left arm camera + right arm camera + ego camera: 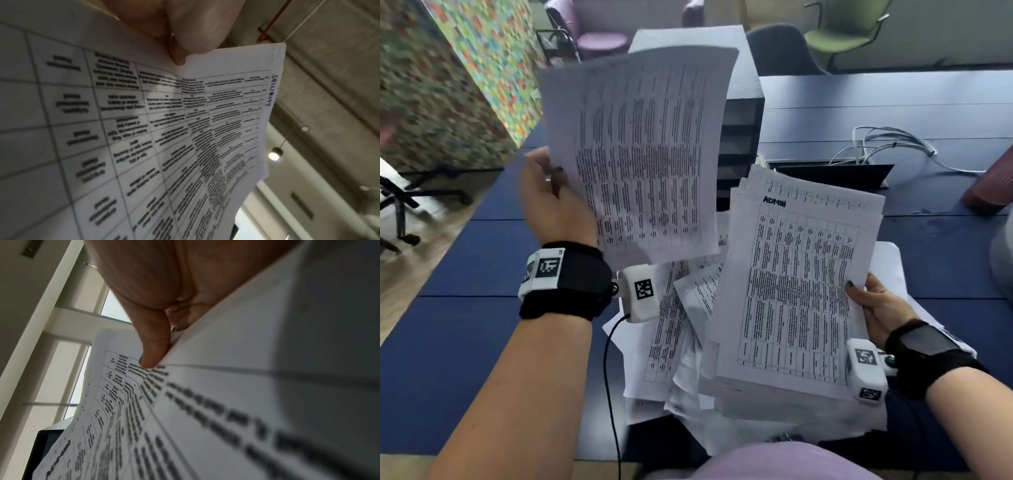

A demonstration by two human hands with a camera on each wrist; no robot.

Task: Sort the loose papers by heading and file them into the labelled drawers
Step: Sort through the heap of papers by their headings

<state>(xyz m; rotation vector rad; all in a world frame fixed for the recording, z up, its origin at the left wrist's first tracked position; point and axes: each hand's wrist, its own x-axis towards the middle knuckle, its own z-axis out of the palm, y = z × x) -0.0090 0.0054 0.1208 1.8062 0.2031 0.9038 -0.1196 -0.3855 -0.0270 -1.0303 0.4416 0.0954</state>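
Office chair legs [400, 202] and a multicoloured partition panel [465, 68] stand at the far left, beside the dark blue table [482, 342]. Next comes the left hand [553, 202], raised above the table and pinching a printed sheet [640, 154] by its left edge between thumb and fingers, so the page stands nearly upright, slightly bowed, with its table of text facing the person. In the left wrist view this sheet [164, 138] carries a handwritten heading along its far edge, too skewed to read with certainty. Behind the raised page stands a black drawer unit [739, 137] with several stacked drawers and loose white sheets lying on its top. Below and in front, a heap of loose papers [681, 342] spreads untidily over the table at the person's lap. To the right, the right hand [883, 308] grips a thick stack of papers [798, 291] along its right edge, thumb on top, fingers hidden underneath; the top page is headed "ADMIN". The right wrist view shows that thumb [152, 350] pressed on the stack [226, 402]. Farther right, white cables [887, 144] trail from a slot in the table.
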